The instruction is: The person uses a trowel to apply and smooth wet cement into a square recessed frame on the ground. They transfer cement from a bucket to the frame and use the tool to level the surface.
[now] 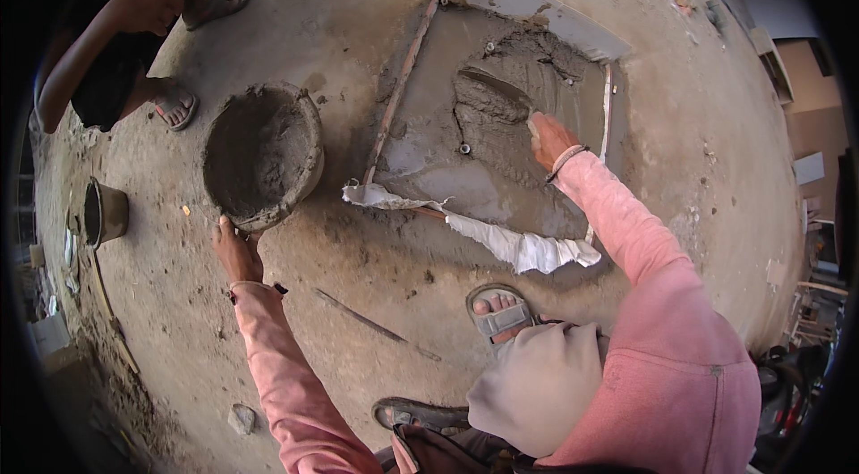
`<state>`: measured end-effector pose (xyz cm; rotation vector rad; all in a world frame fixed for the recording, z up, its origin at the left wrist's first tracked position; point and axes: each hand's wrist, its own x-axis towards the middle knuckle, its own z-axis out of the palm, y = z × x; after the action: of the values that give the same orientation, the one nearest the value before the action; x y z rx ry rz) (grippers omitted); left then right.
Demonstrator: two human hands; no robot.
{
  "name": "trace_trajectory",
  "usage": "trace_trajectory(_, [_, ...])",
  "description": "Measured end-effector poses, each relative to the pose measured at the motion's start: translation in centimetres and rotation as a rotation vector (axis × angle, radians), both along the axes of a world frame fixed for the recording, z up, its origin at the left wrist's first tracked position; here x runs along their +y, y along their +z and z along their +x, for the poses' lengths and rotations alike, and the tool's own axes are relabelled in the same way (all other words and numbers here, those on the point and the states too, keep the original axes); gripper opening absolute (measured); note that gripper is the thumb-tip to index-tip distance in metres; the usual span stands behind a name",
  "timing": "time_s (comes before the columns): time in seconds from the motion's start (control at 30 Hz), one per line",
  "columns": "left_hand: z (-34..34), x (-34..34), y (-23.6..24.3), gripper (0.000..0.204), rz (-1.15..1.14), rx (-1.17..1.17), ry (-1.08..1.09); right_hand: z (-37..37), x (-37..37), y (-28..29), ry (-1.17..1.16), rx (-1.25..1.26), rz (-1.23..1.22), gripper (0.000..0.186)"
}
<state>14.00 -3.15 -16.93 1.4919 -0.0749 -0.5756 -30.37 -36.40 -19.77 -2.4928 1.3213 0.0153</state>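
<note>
My left hand (235,246) grips the lower rim of a mortar-caked round bucket (224,143), which holds wet grey mortar. My right hand (550,139) is closed on the handle of a trowel (497,85), its blade lying in grey mortar spread inside a square form (401,89). The form has wooden strips along its sides, a pale board at the back and crumpled white sheet (510,246) along the near edge. A few small white pipe pieces (464,148) poke up from the mortar.
Another person (134,27) stands at upper left in sandals, one hand lowered. A smaller bucket (110,210) stands at far left by a long stick. A thin rod (376,322) and a stone (242,418) lie on the dirty floor (725,206). Boards and clutter line the right edge.
</note>
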Motion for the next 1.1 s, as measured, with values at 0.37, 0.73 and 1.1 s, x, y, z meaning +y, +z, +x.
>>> trace_trajectory(0.37, [0.6, -0.6, 0.1, 0.041, 0.170, -0.061, 0.121, -2.6, 1.5, -0.8, 0.068, -0.199, 0.093, 0.027])
trace_trajectory(0.73, [-0.3, -8.0, 3.6, 0.063, 0.593, -0.728, 0.280, -3.1, 2.9, -1.8, 0.128, -0.204, 0.196, 0.029])
trace_trajectory(1.1, [-0.7, -8.3, 2.6, 0.064, 0.742, -0.719, 0.308, -5.1, 2.5, -0.8, 0.006, -0.215, 0.176, 0.041])
